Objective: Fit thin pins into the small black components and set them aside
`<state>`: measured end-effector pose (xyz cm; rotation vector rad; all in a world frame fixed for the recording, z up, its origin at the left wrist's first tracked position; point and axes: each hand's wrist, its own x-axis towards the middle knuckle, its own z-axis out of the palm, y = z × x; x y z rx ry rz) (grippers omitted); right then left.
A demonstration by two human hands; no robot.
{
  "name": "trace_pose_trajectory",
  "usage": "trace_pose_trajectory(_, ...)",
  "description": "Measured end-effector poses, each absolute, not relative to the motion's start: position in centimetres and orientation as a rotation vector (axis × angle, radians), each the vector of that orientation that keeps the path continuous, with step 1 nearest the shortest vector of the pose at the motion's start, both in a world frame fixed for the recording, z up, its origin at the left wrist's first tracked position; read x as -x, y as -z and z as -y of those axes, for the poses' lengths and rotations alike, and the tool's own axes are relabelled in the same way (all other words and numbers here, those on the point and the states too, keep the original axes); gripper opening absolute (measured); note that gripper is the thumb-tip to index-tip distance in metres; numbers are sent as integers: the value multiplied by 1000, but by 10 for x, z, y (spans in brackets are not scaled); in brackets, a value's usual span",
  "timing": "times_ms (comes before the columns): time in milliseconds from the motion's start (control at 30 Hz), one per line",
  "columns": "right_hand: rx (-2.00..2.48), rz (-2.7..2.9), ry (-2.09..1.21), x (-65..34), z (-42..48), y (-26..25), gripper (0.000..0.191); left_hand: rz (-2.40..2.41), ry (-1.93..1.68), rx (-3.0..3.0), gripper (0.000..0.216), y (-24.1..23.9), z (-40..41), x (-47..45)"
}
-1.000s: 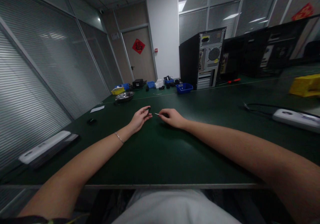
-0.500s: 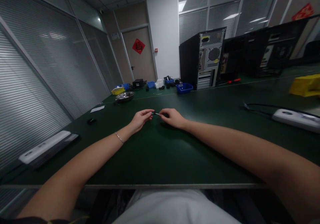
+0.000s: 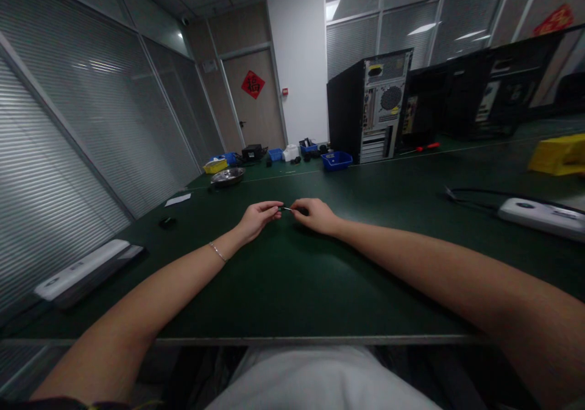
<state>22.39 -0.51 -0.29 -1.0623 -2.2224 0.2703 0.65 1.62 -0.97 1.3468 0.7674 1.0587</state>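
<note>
Just above the green tabletop my left hand point(image 3: 258, 218) pinches a small dark piece point(image 3: 281, 208), too small to name, between thumb and fingertips. Opposite it, my right hand point(image 3: 317, 216) is closed on a thin, shiny metal rod point(image 3: 287, 209). The rod reaches left to the dark piece and seems to touch it. Fingers cover the rest of both things, so their kinds do not show.
A metal bowl point(image 3: 228, 176) and a blue bin point(image 3: 337, 161) stand farther back. A computer tower point(image 3: 388, 111) rises at the right rear, with a red-handled screwdriver point(image 3: 427, 147) near it. Power strips point(image 3: 542, 214) lie at both sides, a yellow holder point(image 3: 557, 155) far right.
My left fingertips have shifted slightly right, covering more of the small piece. My right hand stays in place, still gripping the rod.
</note>
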Motion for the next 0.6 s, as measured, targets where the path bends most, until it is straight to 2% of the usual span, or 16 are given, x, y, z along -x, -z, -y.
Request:
trace_pose_trajectory(300, 959, 2270, -396, -226, 1, 5, 26, -760, -942, -1261, 21, 9, -17, -4)
trace_pose_trajectory(600, 1000, 2268, -329, -224, 2, 4, 24, -756, -986, -1259, 21, 8, -16, -5)
